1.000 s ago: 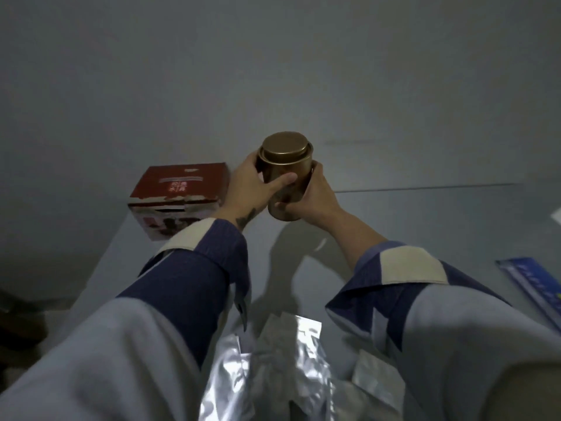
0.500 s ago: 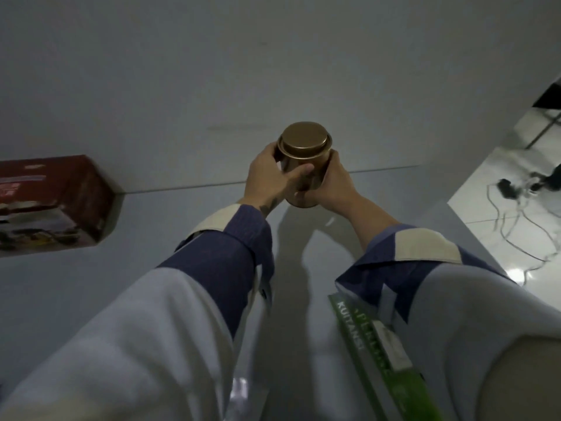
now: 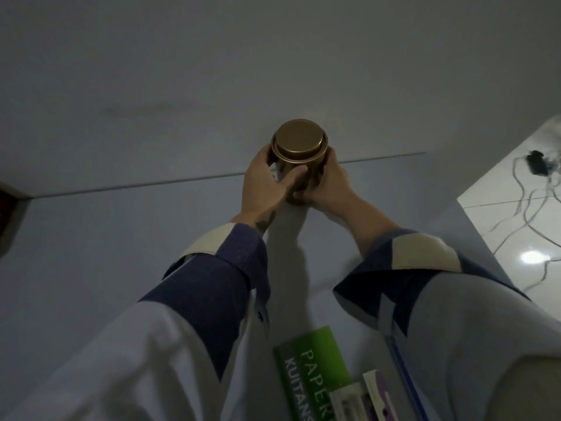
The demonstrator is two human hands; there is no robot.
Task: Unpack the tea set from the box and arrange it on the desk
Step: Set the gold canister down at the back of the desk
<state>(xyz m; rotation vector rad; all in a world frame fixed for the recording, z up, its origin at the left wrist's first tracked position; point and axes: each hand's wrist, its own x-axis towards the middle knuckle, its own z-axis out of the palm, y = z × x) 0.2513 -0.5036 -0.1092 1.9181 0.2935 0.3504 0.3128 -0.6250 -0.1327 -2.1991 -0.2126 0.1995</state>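
The bronze-coloured tea tin [image 3: 299, 153] sits at the far edge of the grey desk [image 3: 121, 253], close to the wall, with both hands wrapped round its body: the left hand [image 3: 262, 185] curls over the near left side, thumb laid across the front, and the right hand [image 3: 329, 183] cups the right side, fingers tucked low near the base. It looks like thin rigid metal, smooth and probably a little slick, light unless it is full (the contents cannot be seen), so a grip on the cylindrical wall below the shoulder seems safer than lifting by the round lid [image 3: 299, 138], which might slip off. Its long axis stands upright, lid facing up; whether the base already touches the desk is hidden behind the fingers
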